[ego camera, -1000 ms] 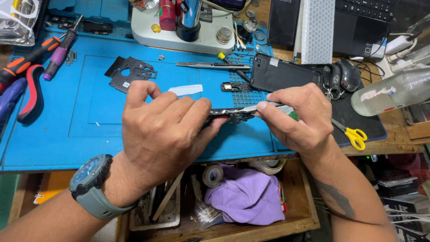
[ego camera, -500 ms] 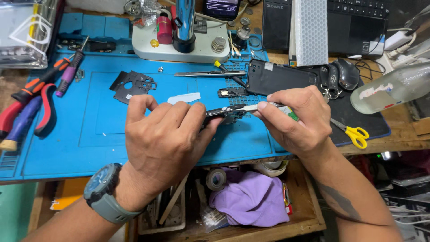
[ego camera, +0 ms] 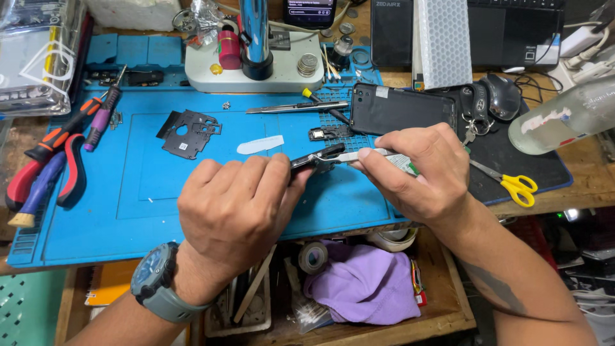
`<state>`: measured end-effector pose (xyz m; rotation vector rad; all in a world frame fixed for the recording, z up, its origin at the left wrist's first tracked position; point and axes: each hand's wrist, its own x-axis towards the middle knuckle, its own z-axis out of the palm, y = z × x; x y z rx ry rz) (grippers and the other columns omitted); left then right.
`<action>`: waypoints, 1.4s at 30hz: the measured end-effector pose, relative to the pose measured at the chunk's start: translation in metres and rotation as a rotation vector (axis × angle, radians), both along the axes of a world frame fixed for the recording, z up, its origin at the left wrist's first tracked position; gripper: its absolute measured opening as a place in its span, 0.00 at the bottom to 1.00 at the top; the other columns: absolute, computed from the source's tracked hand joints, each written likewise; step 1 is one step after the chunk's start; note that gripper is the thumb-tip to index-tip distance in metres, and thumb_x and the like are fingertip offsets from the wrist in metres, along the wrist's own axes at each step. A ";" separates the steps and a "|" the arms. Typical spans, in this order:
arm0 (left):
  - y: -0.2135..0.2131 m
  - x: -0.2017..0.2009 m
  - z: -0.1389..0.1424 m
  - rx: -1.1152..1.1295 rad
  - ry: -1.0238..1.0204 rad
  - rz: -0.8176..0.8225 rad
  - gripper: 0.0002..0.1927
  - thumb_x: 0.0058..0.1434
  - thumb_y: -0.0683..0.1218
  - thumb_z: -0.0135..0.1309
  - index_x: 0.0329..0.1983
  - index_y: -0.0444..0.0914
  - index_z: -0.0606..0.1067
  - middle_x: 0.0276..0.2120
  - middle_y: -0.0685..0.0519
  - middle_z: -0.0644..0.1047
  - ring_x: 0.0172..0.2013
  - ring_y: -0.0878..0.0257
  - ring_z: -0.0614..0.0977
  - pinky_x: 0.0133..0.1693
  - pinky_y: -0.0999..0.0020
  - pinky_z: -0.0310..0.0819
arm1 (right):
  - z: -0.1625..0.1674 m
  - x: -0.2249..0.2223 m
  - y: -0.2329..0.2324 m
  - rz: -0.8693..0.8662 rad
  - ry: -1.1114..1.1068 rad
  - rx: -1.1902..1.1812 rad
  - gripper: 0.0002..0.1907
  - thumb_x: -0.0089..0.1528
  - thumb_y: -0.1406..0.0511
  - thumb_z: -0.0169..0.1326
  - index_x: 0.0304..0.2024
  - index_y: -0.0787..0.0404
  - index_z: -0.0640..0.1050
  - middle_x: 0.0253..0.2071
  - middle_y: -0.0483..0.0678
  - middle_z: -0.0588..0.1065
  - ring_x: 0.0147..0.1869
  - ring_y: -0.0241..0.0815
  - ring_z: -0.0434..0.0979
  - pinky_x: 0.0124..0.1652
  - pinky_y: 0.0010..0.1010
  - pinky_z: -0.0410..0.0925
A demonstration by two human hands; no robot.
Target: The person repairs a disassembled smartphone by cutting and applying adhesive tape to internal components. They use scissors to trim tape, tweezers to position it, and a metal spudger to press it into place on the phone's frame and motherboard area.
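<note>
Still, the part (ego camera: pixel 317 160) is kept pinched by the left hand (ego camera: pixel 237 208), tweezers (ego camera: pixel 359 155) gripped by the right hand (ego camera: pixel 416 170), both unmoved.

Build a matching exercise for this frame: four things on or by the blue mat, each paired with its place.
Things:
1. scissors
2. pliers
3. purple cloth
4. black metal plate

Places:
A. open drawer below the mat
B. mat's left edge
C. dark pad, right of the right hand
D. on the mat, beyond the left hand

Pairs: 1-C, 2-B, 3-A, 4-D
</note>
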<state>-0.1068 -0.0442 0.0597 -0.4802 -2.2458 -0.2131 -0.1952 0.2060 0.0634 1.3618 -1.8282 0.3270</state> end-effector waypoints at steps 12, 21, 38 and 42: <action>-0.001 0.002 -0.005 -0.078 0.051 -0.009 0.09 0.68 0.50 0.63 0.42 0.42 0.78 0.27 0.57 0.73 0.24 0.62 0.70 0.29 0.64 0.55 | -0.001 -0.002 0.002 0.016 0.042 0.027 0.16 0.62 0.65 0.70 0.51 0.57 0.80 0.42 0.49 0.76 0.40 0.44 0.76 0.35 0.34 0.63; -0.001 0.002 -0.006 -0.092 0.039 -0.005 0.08 0.69 0.51 0.62 0.41 0.43 0.78 0.27 0.57 0.73 0.24 0.63 0.70 0.29 0.64 0.54 | 0.000 -0.002 0.002 0.033 0.024 0.042 0.15 0.63 0.65 0.71 0.49 0.57 0.80 0.42 0.48 0.75 0.40 0.44 0.76 0.35 0.34 0.63; -0.001 0.002 -0.007 -0.074 0.024 -0.017 0.07 0.69 0.50 0.62 0.43 0.43 0.78 0.32 0.56 0.75 0.26 0.62 0.71 0.30 0.63 0.55 | 0.000 -0.004 0.002 0.053 0.017 0.042 0.15 0.62 0.64 0.70 0.49 0.57 0.81 0.41 0.48 0.76 0.39 0.44 0.76 0.34 0.34 0.61; -0.002 0.002 -0.007 -0.091 0.048 -0.030 0.07 0.69 0.49 0.61 0.46 0.44 0.79 0.35 0.55 0.76 0.27 0.62 0.71 0.31 0.64 0.56 | 0.000 -0.003 0.002 0.055 0.014 0.040 0.14 0.62 0.64 0.71 0.48 0.57 0.81 0.41 0.48 0.76 0.39 0.44 0.75 0.34 0.34 0.61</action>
